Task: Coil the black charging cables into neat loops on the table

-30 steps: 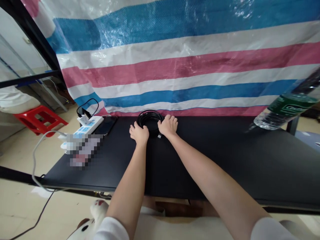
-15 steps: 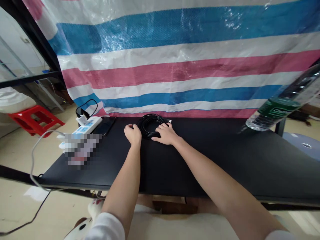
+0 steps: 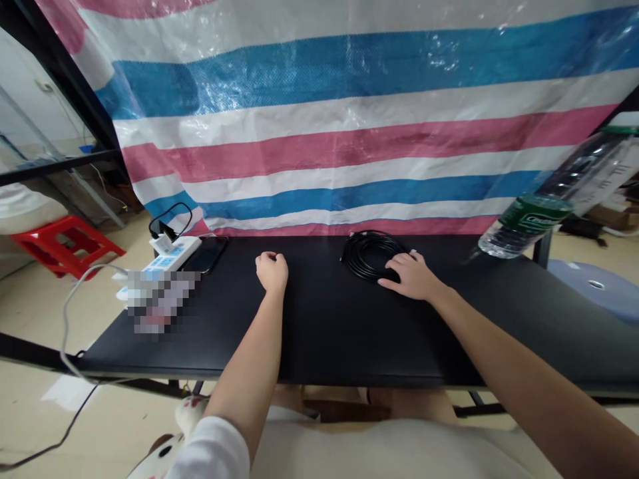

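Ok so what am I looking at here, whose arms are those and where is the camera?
The camera sits on a person's head and looks down, so both bare arms are the wearer's own. They reach over a black tabletop. The right hand lies flat on a coiled black cable. The left hand is curled in a loose fist on the bare surface and holds nothing visible. At the left edge are a white power strip and a dark phone; at the right, a clear plastic bottle with a green label. A striped tarp hangs behind.

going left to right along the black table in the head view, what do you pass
power strip -> phone -> left hand -> coiled black cable -> right hand -> water bottle
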`<state>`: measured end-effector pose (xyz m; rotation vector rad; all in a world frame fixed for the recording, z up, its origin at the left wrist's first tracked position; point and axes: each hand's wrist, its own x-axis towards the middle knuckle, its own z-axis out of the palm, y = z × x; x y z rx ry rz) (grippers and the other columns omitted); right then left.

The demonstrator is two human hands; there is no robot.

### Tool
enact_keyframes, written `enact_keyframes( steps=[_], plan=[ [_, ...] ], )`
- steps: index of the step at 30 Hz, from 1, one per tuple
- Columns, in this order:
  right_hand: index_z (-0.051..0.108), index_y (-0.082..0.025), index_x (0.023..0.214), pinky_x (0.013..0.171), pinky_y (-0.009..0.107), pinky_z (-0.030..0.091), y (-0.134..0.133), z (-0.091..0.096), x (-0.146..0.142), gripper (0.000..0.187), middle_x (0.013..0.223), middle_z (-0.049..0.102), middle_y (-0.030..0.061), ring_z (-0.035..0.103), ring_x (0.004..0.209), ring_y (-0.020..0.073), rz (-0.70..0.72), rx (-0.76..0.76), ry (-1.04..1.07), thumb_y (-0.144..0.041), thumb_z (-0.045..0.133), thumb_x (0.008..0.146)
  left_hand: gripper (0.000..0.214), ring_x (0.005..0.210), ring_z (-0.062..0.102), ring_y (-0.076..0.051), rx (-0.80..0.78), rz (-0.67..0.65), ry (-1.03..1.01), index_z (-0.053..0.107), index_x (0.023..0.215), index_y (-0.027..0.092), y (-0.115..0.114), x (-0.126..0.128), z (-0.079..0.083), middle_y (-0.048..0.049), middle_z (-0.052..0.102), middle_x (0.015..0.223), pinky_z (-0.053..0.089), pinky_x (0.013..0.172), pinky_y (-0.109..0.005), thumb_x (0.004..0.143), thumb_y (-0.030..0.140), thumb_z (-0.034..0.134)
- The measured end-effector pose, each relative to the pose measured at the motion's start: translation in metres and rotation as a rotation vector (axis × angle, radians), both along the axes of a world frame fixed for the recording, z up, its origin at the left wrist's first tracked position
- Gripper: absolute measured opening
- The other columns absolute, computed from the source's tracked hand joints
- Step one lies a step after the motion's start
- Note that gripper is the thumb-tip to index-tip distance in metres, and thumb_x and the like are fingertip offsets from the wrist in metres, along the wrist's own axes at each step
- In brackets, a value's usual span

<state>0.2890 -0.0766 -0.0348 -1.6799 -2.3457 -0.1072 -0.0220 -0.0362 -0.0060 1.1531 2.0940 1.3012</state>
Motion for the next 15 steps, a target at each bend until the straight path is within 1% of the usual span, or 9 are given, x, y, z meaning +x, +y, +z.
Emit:
enact_keyframes(
  steps=[2,4,6,7,9,11,13,14,15],
  plan=[
    [0.067,-0.025,0.086,0.101,0.058,0.031,0.006,0.000,0.016,0.025,0.105,0.069,0.0119,0.055,0.115,0.0347,-0.010,-0.002,0.025,-0.045,0.058,0.076,0.011,0.098,0.062,-0.028,-0.003,-0.001,0.005,0.054,0.070,0.023,-0.001,0.001,0.001,-0.0110,0.058,0.101,0.045,0.087,-0.039,0.076,0.013,0.055],
    [0.068,-0.027,0.087,0.101,0.061,0.030,0.013,-0.002,0.027,0.021,0.112,0.068,0.0103,0.050,0.124,0.0377,-0.058,0.028,0.094,-0.037,0.061,0.070,0.012,0.098,0.062,-0.028,-0.003,-0.001,0.007,0.054,0.069,0.023,-0.001,0.001,0.002,-0.0113,0.059,0.102,0.045,0.087,-0.039,0.075,0.013,0.055],
    [0.068,-0.029,0.089,0.100,0.062,0.030,0.018,-0.003,0.034,0.024,0.117,0.067,0.0081,0.047,0.128,0.0387,-0.136,0.108,0.219,-0.031,0.058,0.067,0.012,0.097,0.062,-0.028,-0.004,-0.002,0.012,0.053,0.069,0.023,-0.001,0.001,0.002,-0.0116,0.059,0.103,0.045,0.087,-0.040,0.075,0.013,0.054],
    [0.068,-0.029,0.089,0.099,0.060,0.032,0.021,-0.004,0.035,0.025,0.117,0.067,0.0077,0.048,0.127,0.0381,-0.185,0.165,0.306,-0.029,0.056,0.067,0.012,0.096,0.062,-0.028,-0.005,-0.005,0.017,0.053,0.069,0.023,-0.001,0.001,0.002,-0.0117,0.060,0.103,0.045,0.088,-0.040,0.075,0.013,0.054],
    [0.068,-0.027,0.085,0.096,0.055,0.038,0.024,-0.006,0.034,0.024,0.109,0.069,0.0092,0.054,0.118,0.0356,-0.334,0.297,0.516,-0.028,0.051,0.068,0.011,0.094,0.062,-0.027,-0.006,-0.017,0.030,0.052,0.069,0.023,0.000,0.000,0.001,-0.0114,0.061,0.101,0.045,0.088,-0.040,0.075,0.014,0.054],
    [0.066,-0.024,0.077,0.091,0.050,0.043,0.026,-0.007,0.030,0.020,0.095,0.069,0.0115,0.060,0.102,0.0327,-0.561,0.412,0.733,-0.028,0.047,0.069,0.012,0.091,0.062,-0.026,0.002,-0.036,0.038,0.051,0.067,0.023,0.001,-0.001,0.000,-0.0100,0.062,0.095,0.044,0.088,-0.039,0.074,0.014,0.054],
    [0.061,-0.023,0.069,0.083,0.046,0.046,0.025,-0.007,0.025,0.016,0.081,0.067,0.0106,0.061,0.086,0.0293,-0.779,0.473,0.890,-0.028,0.046,0.069,0.013,0.087,0.062,-0.024,0.025,-0.060,0.025,0.051,0.063,0.023,0.002,-0.002,-0.002,-0.0072,0.062,0.085,0.045,0.085,-0.037,0.072,0.014,0.054],
    [0.059,-0.022,0.066,0.080,0.045,0.047,0.025,-0.007,0.023,0.015,0.076,0.065,0.0092,0.060,0.081,0.0277,-0.850,0.481,0.940,-0.027,0.046,0.069,0.013,0.083,0.061,-0.023,0.045,-0.079,0.007,0.050,0.062,0.023,0.003,-0.001,-0.003,-0.0053,0.061,0.079,0.045,0.083,-0.036,0.071,0.014,0.054],
    [0.058,-0.022,0.064,0.078,0.043,0.047,0.024,-0.006,0.021,0.013,0.072,0.064,0.0077,0.059,0.077,0.0263,-0.892,0.476,0.974,-0.026,0.046,0.068,0.013,0.079,0.061,-0.021,0.075,-0.106,-0.024,0.051,0.060,0.023,0.005,0.000,-0.004,-0.0034,0.060,0.073,0.045,0.080,-0.034,0.069,0.014,0.054]
  ],
)
